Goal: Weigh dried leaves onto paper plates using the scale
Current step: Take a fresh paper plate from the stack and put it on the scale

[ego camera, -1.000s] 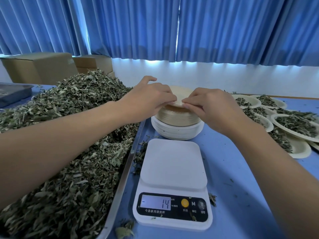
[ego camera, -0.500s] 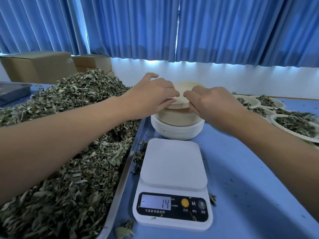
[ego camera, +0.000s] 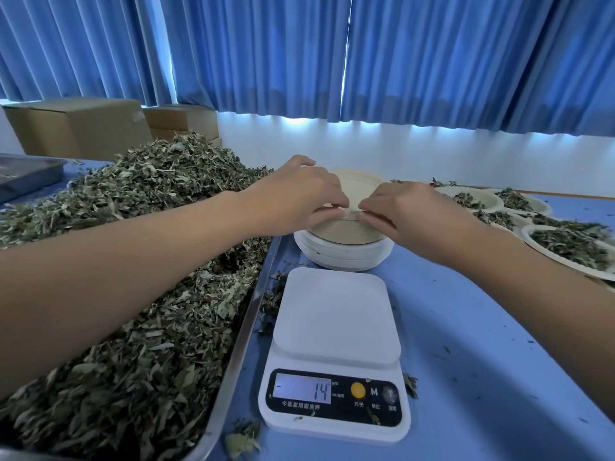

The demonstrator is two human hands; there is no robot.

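Left grip [ego camera: 296,197] and right grip [ego camera: 409,214] pinch top paper plate [ego camera: 359,186] rim; next, probably separate it and transfer to scale [ego camera: 336,314].

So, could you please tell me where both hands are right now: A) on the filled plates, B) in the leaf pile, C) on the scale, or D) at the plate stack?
D: the left hand and right hand both pinch the top plate of the stack behind the scale.

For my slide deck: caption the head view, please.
Left hand and right hand pinch the top paper plate of the stack behind the scale.
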